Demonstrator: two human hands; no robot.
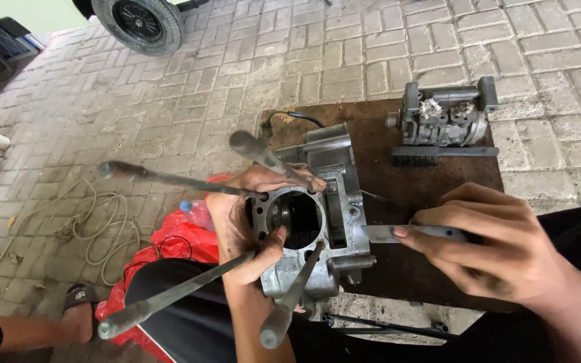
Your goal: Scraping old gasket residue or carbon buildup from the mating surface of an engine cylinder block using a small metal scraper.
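A grey metal engine crankcase (341,208) with a round bore stands on a rusty brown board (432,188). Several long studs (169,180) stick out of it toward me. My left hand (243,222) grips the case around the bore, fingers on its rim between the studs. My right hand (499,249) holds a flat metal blade (388,233), its tip just right of the crankcase's edge.
A second grey engine part (445,114) and a brush (417,160) lie at the board's far side. Red cloth (179,245) and a coiled cord (99,228) lie left on the brick paving. A vehicle wheel (139,23) stands at the top left. A sandalled foot (79,299) is at the lower left.
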